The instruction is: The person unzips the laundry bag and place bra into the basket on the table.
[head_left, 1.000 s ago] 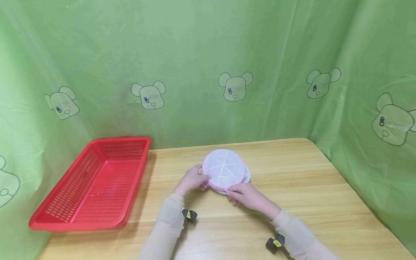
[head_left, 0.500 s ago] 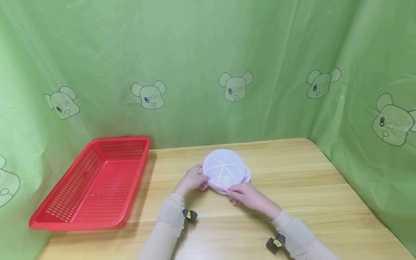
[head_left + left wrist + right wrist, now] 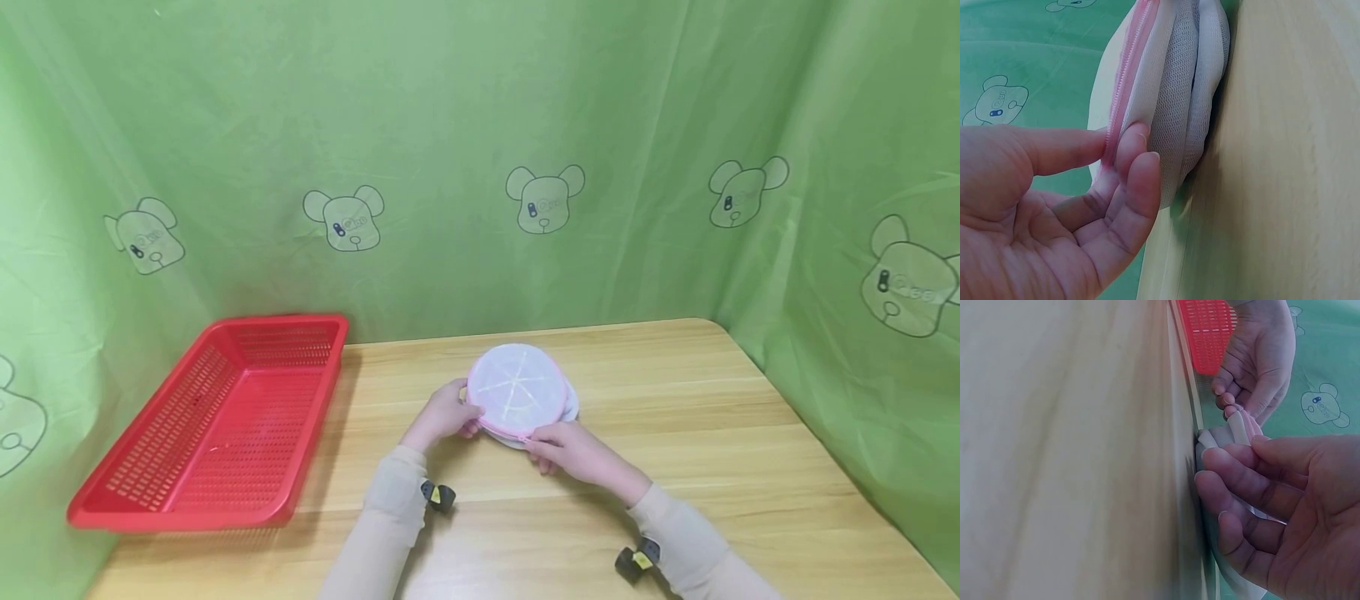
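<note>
A round white mesh laundry bag with a pink zipper round its edge lies on the wooden table. My left hand pinches the zippered edge at the bag's left side, thumb on top and fingers beneath. In the left wrist view the layered mesh wall bulges out below the zipper. At the front right of the rim, my right hand pinches the pink edge between thumb and forefinger. Its other fingers curl beside the bag in the right wrist view, and they hide the zipper pull there.
A red plastic basket with perforated sides stands on the left part of the table. Behind and on both sides hangs a green curtain printed with bear heads. The table's back edge runs just beyond the bag.
</note>
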`<state>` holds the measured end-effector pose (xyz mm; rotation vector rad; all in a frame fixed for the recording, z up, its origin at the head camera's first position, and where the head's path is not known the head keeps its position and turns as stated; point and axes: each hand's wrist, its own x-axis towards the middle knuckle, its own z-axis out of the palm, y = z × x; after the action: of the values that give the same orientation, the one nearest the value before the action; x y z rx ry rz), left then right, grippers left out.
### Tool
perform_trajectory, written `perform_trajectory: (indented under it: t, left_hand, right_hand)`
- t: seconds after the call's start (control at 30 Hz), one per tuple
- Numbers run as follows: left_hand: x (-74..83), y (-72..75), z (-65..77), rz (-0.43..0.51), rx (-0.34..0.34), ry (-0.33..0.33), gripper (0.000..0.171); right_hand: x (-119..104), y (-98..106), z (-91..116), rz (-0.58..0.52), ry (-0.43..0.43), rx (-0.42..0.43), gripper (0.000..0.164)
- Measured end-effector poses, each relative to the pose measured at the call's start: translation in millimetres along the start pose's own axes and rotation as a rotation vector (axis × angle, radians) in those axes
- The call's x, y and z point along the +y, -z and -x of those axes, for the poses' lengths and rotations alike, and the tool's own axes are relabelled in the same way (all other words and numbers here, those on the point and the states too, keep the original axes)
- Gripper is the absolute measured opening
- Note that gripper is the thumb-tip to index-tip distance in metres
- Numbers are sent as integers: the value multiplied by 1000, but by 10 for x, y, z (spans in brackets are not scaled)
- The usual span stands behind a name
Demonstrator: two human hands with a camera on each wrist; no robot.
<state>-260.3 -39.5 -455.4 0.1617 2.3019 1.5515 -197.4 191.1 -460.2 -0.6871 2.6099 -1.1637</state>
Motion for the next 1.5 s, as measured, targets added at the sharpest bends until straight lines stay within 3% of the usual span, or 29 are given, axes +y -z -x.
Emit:
perform_trajectory:
  t: [1.5]
  left_hand:
    - [8,16,8,3,3,-14,66]
  right_hand:
    - [81,239,40,47,-10,-44,27]
